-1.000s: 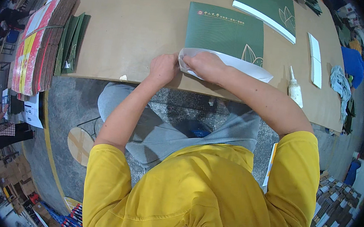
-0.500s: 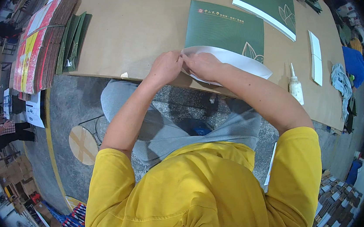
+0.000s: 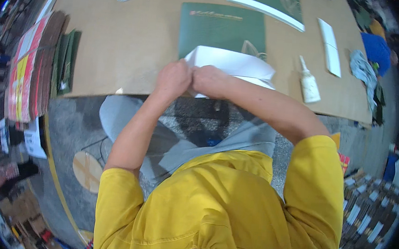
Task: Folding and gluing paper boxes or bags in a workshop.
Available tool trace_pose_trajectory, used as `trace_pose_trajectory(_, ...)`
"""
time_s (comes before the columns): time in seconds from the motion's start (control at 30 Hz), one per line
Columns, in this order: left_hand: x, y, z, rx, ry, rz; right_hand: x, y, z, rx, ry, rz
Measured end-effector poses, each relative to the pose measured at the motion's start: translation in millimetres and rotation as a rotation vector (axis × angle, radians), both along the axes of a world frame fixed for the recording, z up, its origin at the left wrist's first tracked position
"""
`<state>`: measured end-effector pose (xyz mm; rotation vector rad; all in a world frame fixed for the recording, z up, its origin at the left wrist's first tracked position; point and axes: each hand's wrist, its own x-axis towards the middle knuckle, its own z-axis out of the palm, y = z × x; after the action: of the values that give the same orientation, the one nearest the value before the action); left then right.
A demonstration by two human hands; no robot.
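A green paper bag (image 3: 220, 33) lies flat before me, its white open end (image 3: 232, 62) toward the table's front edge. My left hand (image 3: 174, 76) is closed on the left corner of that white end. Right beside it, my right hand (image 3: 208, 80) grips the same corner with fingers curled in. The white paper stands up in folded panels behind my right hand and wrist. My fingertips and the paper between them are hidden by the backs of my hands.
A white glue bottle (image 3: 309, 87) stands to the right, near a folded white strip (image 3: 329, 48). Two more green bags (image 3: 269, 1) lie farther back. At the left edge sit a strapped cardboard bundle (image 3: 32, 65) and dark green folded pieces (image 3: 65, 61). A round stool (image 3: 87, 171) is on the floor.
The white end of the bag has risen from a curved flap into upright, creased panels. Both hands stay at its left corner. The whole view has shifted slightly.
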<state>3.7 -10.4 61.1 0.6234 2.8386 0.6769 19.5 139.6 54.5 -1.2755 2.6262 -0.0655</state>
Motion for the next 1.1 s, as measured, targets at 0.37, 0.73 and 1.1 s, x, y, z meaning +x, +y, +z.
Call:
trace_pose_trajectory(0.37,-3,-5,1,-0.094,0.051,0.026,49,39,31,-0.497,0.189,-0.438)
trace_pose_trajectory(0.73,-1,-7,21,-0.07,0.035,0.022,95,161,-12,-1.038,-0.407,-1.353)
trace_pose_trajectory(1.1,35,139,-16,0.185,0.24,-0.565,90,159,-22,-1.316,-0.474,-1.408)
